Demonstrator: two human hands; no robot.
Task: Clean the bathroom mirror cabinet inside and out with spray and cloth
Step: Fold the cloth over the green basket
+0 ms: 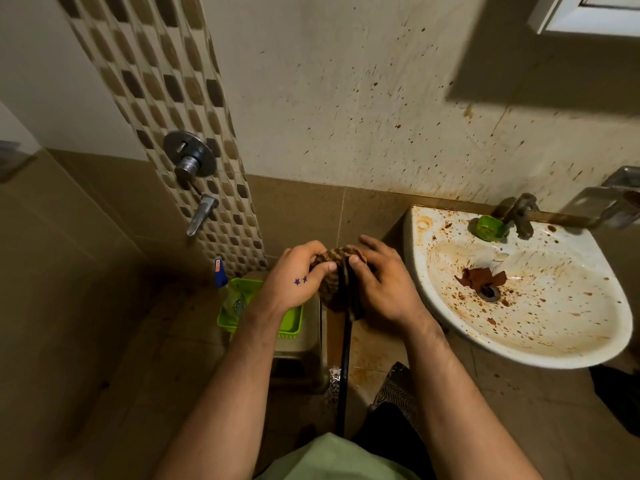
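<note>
Hands, left (294,282) and right (384,285), grip bunched cloth (341,257) beside sink (561,327) (brown scraps (479,277) inside)

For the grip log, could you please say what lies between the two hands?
A bunched brown checked cloth, gripped by the left hand and the right hand, in the head view.

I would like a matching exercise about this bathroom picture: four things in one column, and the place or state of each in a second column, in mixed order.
Things:
1. cloth
2. green basket
3. sink
4. shower valve

Place or state:
A. on the patterned tile strip
B. gripped by the left hand and the right hand
C. stained with brown spots
D. on a stool

Pairs: 1-B, 2-D, 3-C, 4-A
</note>
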